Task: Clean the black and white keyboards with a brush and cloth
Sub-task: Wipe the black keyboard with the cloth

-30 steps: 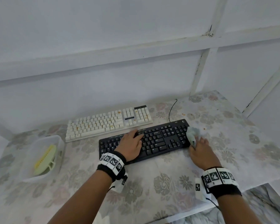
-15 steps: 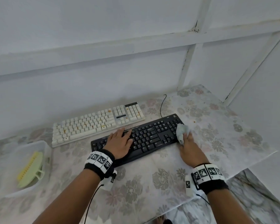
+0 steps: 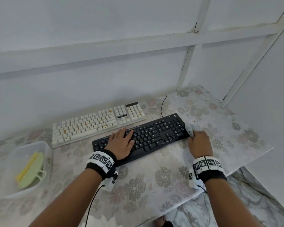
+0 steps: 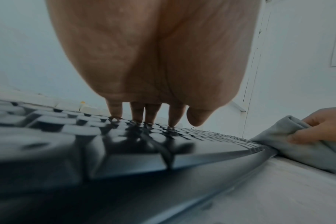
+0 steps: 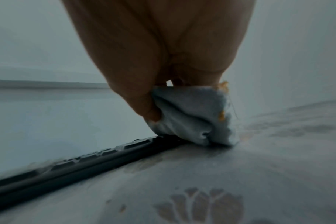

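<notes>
Two keyboards lie on the flower-patterned table, both slanting up toward the right of the head view: the black keyboard at the centre of the frame and the white keyboard just behind it, up and to the left, its pale keys dotted with orange-yellow specks. The left hand rests flat on the left-centre keys of the black keyboard, fingers straight and slightly spread, gripping nothing; in the left wrist view the fingertips touch the key tops while the thumb hangs just above them. The right hand sits at the right end of the black keyboard, at centre right of the head view, with thumb and fingers pinched round a bunched pale grey cloth. In the right wrist view the cloth is pressed against the end edge of the black keyboard and touches the table beside it, with orange stains on its right fringe. A black cable curls from the back of the black keyboard toward the wall. At the lower left of the head view a clear plastic tub stands on the table, well apart from the keyboards, with a green brush with yellow bristles lying inside it. Both wrists wear black bands with black-and-white square markers.
</notes>
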